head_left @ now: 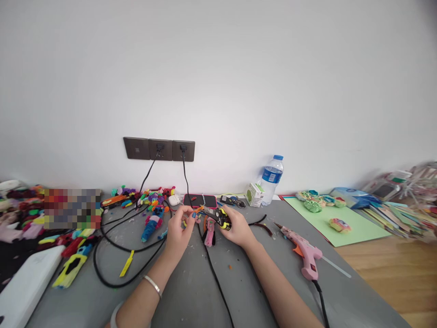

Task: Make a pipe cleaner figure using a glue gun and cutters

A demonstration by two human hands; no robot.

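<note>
a craft corner, shown by the glue gun (309,258) and green paper (331,218).

Bright, diffuse indoor light; wall (218,100) palest mid-frame, greyer toward top corners. Soft, faint shadows on table (355,305). Wide-angle stretch at edges; plastic bags (423,182) far right smeared. Pixelated block (72,208) left.

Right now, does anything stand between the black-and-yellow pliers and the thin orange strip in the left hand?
Nothing visible does: the pliers, in the right hand, end close beside the orange strip pinched by the left hand; contact is unclear.
</note>
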